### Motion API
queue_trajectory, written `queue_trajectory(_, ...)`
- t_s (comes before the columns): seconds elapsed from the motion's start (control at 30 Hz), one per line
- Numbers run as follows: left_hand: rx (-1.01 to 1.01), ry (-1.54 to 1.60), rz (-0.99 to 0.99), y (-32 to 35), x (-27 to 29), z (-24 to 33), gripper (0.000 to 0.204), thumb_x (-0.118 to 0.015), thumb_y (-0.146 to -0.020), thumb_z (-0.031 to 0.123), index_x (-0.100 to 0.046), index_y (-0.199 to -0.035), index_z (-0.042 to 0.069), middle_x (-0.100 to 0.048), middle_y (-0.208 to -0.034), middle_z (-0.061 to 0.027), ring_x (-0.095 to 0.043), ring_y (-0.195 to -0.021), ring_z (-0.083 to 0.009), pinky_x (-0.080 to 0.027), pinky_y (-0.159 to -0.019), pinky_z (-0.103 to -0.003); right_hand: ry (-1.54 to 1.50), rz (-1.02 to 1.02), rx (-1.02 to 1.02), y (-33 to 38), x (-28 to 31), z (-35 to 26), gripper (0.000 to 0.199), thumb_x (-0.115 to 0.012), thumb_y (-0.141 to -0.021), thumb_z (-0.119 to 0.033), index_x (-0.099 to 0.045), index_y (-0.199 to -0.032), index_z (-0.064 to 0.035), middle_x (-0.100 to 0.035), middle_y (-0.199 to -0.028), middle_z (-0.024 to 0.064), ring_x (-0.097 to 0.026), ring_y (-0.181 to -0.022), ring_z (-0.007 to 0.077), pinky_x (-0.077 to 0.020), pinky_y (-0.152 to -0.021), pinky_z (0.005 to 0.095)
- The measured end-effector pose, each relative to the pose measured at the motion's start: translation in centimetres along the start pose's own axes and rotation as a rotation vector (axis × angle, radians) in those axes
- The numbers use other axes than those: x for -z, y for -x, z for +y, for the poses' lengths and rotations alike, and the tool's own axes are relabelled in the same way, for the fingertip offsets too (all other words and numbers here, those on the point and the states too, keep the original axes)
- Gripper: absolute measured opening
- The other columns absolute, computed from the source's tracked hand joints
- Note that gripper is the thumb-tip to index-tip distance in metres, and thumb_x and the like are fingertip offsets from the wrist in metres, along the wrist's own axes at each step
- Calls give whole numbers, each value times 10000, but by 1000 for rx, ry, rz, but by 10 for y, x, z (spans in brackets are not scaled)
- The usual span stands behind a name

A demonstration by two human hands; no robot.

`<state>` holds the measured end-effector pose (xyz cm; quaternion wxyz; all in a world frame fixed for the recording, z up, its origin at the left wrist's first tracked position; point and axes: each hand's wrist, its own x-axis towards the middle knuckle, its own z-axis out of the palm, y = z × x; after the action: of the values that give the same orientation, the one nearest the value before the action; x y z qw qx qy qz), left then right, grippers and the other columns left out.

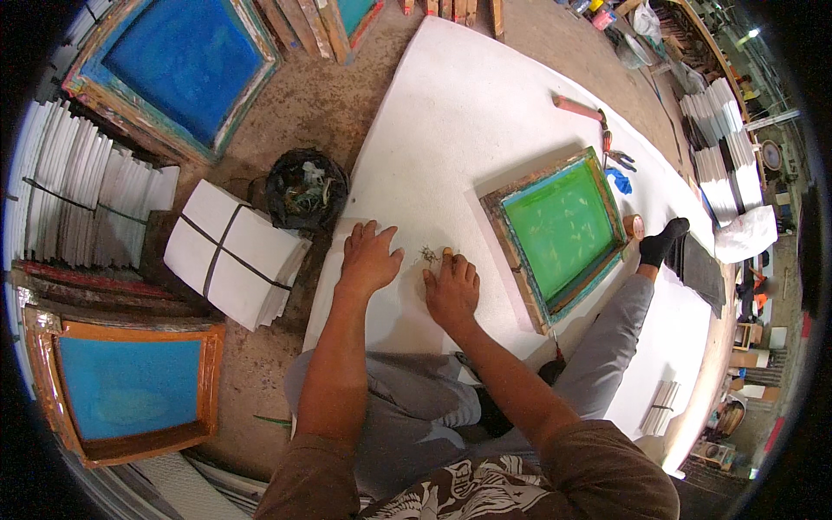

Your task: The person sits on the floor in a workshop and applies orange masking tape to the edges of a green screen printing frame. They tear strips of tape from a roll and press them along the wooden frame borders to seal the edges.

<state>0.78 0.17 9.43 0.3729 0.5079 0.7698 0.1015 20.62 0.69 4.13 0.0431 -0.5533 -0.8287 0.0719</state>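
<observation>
My left hand point(371, 260) rests on the white sheet point(442, 113) with its fingers spread, holding nothing. Beside it, my right hand point(452, 290) touches the sheet with bent fingers, its thumb and index finger apart. Right at those fingertips lies a small heap of thin dark bits point(428, 255), perhaps staples or small nails, too small to tell. A wooden-framed screen with green mesh point(559, 225) lies tilted to the right of my right hand. Left of my left hand stands a black-lined bin point(308, 189) with scraps in it.
A strapped bundle of white sheets point(227, 251) sits at left. Blue-mesh frames point(130, 381) lean beyond it. A hammer point(579, 108), pliers point(620, 160), a blue scrap point(619, 180) and a tape roll point(635, 227) lie near the green screen. My outstretched leg point(607, 338) crosses the right side.
</observation>
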Motion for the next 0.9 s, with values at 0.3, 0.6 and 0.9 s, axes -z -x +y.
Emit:
queue_trajectory(0.3, -32, -6, 16, -4, -4, -7, 547, -614, -974, 304, -513, -1487, 143, -331, -1603, -215, -225, -1518, -405, -193, -1248, -513, 84, 159, 362, 5, 2, -16, 500, -597, -967, -339, -538, -1375, -56, -595, -1250, 172, -569, -1132, 355, -425, -1015, 521)
queue_trajectory(0.6, -86, -54, 130, -8, -14, -14, 549, -654, -937, 358, -568, -1439, 151, -449, -1523, -230, -377, -1436, -417, -311, -1194, -520, 2, 120, 363, 0, 7, 5, 480, -721, -885, -232, -607, -1335, -108, -540, -1321, 170, -512, -1203, 373, -391, -1062, 521)
queue_trajectory(0.9, -29, 15, 0, -7, -5, -7, 548, -614, -966, 296, -514, -1482, 141, -340, -1600, -214, -251, -1511, -397, -202, -1244, -510, -44, -93, 367, -29, 18, -3, 423, -562, -978, -196, -548, -1378, -57, -564, -1361, 152, -508, -1303, 337, -396, -1105, 490)
